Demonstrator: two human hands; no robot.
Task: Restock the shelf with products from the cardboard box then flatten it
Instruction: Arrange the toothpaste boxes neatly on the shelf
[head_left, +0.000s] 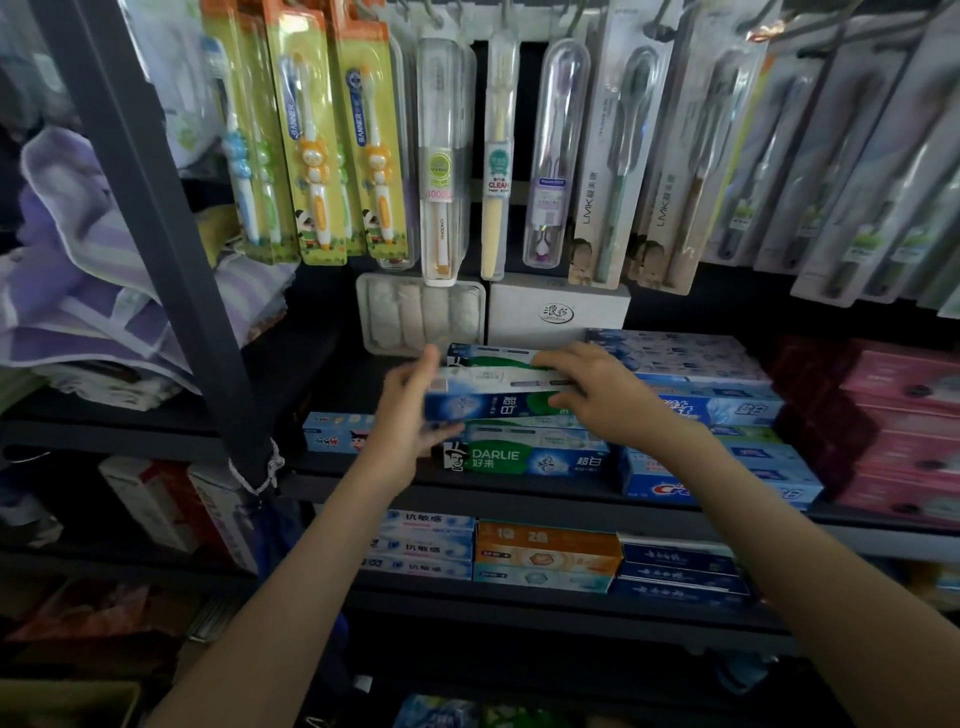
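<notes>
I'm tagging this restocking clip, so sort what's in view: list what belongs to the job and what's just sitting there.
Job: toothpaste box, gripped by left hand and right hand; Darlie stack beneath it; shelf.
Just there: hanging toothbrushes; purple towels; pink boxes.

The topmost toothpaste box (498, 402) is blue and white with a green patch. The DARLIE box (524, 461) beneath it is green, white and blue. The stacked cartons (904, 431) on the right are pink. One lower carton (545, 551) is orange. The children's toothbrush cards (311, 145) are yellow-green with orange tops. The towel (67, 291) has purple and white stripes. The shelf frame (156, 234) is dark grey.
</notes>
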